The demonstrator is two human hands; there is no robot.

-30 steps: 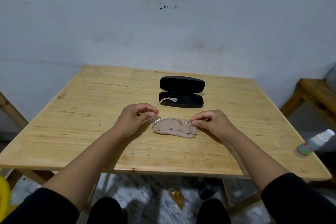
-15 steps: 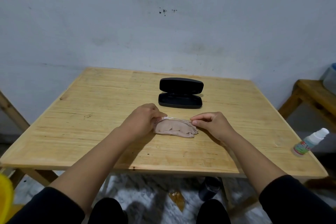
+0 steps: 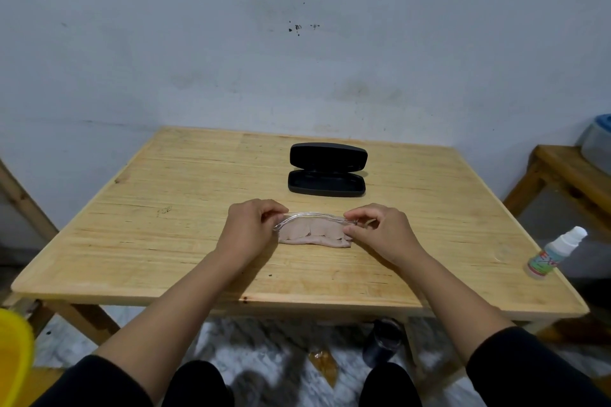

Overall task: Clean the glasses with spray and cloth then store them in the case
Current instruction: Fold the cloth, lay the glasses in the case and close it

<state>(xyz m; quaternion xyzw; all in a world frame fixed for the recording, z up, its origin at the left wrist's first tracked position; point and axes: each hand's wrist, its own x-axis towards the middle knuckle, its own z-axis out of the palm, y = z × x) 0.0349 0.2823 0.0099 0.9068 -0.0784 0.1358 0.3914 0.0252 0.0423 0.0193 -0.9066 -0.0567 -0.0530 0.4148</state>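
Head cam: your left hand (image 3: 253, 225) & right hand (image 3: 380, 230) each pinch one end of the clear glasses (image 3: 312, 215), just over the cloth (image 3: 314, 235), w/ the open case (image 3: 326, 172) behind. Frame's probably light, thin, flexy; keep to the hinge ends, off the lenses.

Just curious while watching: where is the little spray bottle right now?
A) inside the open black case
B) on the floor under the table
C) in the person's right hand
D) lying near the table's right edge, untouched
D: the spray bottle lies near the right edge of the wooden table, clear of both hands, which hold the clear-framed glasses over the cloth.
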